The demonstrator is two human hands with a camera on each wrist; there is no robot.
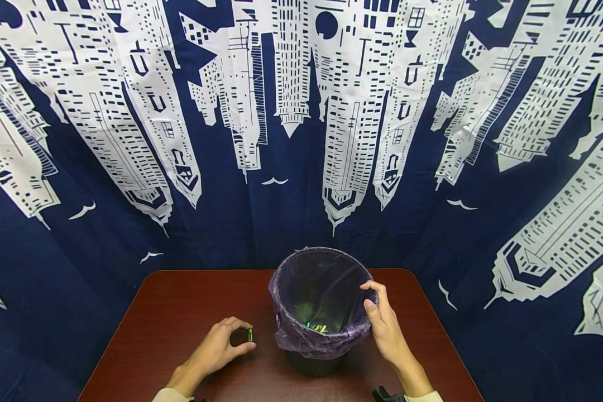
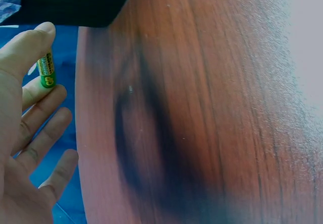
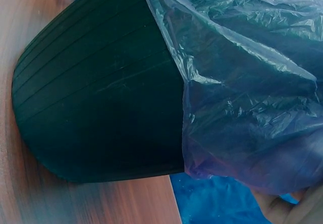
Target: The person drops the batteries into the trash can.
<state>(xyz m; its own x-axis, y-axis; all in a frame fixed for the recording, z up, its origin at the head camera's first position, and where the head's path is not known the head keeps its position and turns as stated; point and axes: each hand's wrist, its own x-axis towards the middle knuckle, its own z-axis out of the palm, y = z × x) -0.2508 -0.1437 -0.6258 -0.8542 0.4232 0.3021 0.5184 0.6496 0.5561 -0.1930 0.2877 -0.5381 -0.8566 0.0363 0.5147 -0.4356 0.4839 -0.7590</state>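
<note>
Between thumb and index finger, my left hand [image 1: 215,348] pinches a small green battery [image 1: 250,335], just left of the trash bin. The left wrist view shows this battery [image 2: 46,70] closely, with the other fingers spread loosely. A translucent purple bag [image 1: 306,341] lines the dark bin [image 3: 101,93] and folds down over its rim. My right hand [image 1: 389,332] grips the bin's right rim through the bag, thumb outside; the bin stands slightly tilted. Several shiny green and gold pieces [image 1: 319,328] lie inside at the bottom, too small to tell fully.
The bin stands on a reddish-brown wooden table [image 1: 181,296] with rounded far corners. Behind it hangs a dark blue curtain [image 1: 291,223] printed with white buildings. A black strap [image 1: 386,395] shows at my right wrist.
</note>
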